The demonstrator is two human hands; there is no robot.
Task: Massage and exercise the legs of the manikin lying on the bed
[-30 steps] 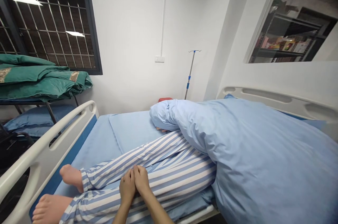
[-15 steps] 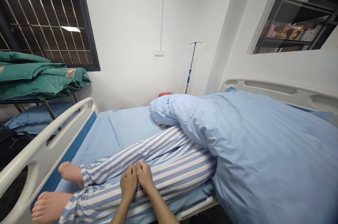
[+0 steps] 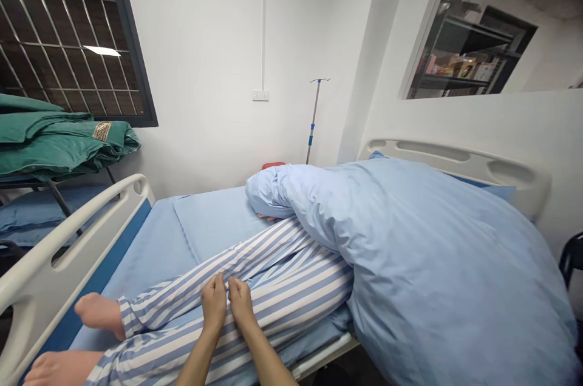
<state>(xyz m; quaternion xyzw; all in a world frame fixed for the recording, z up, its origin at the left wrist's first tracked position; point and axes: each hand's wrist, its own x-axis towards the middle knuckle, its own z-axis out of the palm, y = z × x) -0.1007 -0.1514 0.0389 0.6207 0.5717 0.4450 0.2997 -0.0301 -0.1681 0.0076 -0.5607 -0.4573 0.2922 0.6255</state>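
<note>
My left hand (image 3: 214, 299) and my right hand (image 3: 241, 301) are closed into fists side by side, a narrow gap between them. Both are over the blue-and-white striped trousers (image 3: 296, 292) of a figure lying on the bed, around the lower legs. No cloth shows between my fingers; whether the fists touch the trousers is hard to tell. Two bare, smooth feet, one of them the far foot (image 3: 101, 315), stick out of the trouser legs at the left. A light blue quilt (image 3: 410, 252) covers the figure's upper part; a bit of a hand (image 3: 268, 217) shows under its edge.
At the left stands the bed's footboard (image 3: 77, 222), at the far right the headboard (image 3: 455, 158). A drip stand (image 3: 313, 122) rises behind the bed near a red object (image 3: 273, 165). Green folded bedding (image 3: 68, 140) lies on a rack beneath the barred window (image 3: 68, 40).
My view has turned a little to the right. My fists have come slightly apart and moved a little up, with the knuckles turned more upright. The figure and quilt look the same.
</note>
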